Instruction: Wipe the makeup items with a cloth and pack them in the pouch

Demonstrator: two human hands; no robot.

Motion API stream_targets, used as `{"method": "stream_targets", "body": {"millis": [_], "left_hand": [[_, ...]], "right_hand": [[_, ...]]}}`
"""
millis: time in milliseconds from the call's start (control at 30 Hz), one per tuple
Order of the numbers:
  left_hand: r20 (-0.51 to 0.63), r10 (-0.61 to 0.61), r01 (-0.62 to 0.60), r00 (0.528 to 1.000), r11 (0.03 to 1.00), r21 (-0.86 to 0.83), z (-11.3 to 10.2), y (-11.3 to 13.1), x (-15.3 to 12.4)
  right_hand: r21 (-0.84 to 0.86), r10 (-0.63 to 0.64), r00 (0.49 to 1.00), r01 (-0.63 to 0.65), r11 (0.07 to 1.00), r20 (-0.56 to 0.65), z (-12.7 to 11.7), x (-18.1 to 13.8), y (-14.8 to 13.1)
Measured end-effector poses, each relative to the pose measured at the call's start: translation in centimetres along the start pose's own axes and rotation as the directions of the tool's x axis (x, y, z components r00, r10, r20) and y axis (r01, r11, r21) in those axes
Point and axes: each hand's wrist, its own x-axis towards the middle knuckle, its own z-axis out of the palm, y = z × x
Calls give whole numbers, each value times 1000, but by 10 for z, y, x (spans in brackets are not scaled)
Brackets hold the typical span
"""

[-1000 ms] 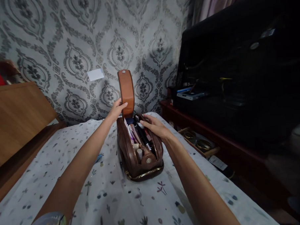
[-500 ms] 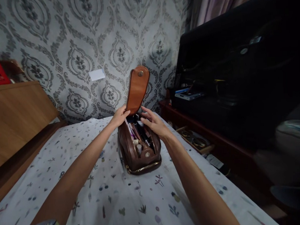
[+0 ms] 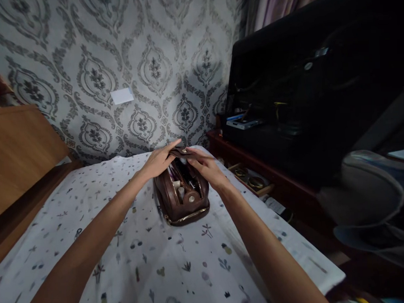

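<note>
A brown leather cosmetic bag (image 3: 186, 214) stands on the patterned cloth, its zipped top wide open. Inside, several small bottles and slim tubes (image 3: 181, 192) show, partly in shadow. A round snap sits on the bag's near inner tab (image 3: 191, 199). The bag's long flap (image 3: 182, 153) is bent down over the far end of the opening. My left hand (image 3: 158, 162) pinches the flap's left side, thumb below and fingers behind it. On the other side, my right hand (image 3: 206, 167) has the flap's right edge between thumb and fingers.
A wooden headboard-like panel (image 3: 17, 150) rises at left, and patterned wallpaper (image 3: 154, 68) stands behind. On the right are a large black screen (image 3: 287, 103), an open drawer (image 3: 264, 190) holding round items, and a grey chair-like object (image 3: 371, 184).
The flap, upright before with its tan inner side showing, has come down toward me over the opening. Both hands have closed in on it. The view has shifted slightly to the right.
</note>
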Motion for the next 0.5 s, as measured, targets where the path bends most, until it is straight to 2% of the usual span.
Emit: {"method": "stream_targets", "body": {"millis": [133,333,500], "left_hand": [[4,54,-54,999,998,26,0,8,-7],[-19,55,-55,998,998,28,3,21,-18],[-47,93,-92,995,996,20,6,51,-43]], "right_hand": [[-29,-37,999,37,999,0,-3,-12,-5],[-41,-74,997,73,996,-34,-3,-35,-8],[-120,-124,991,118,986,-51,-2,-46,-3]]}}
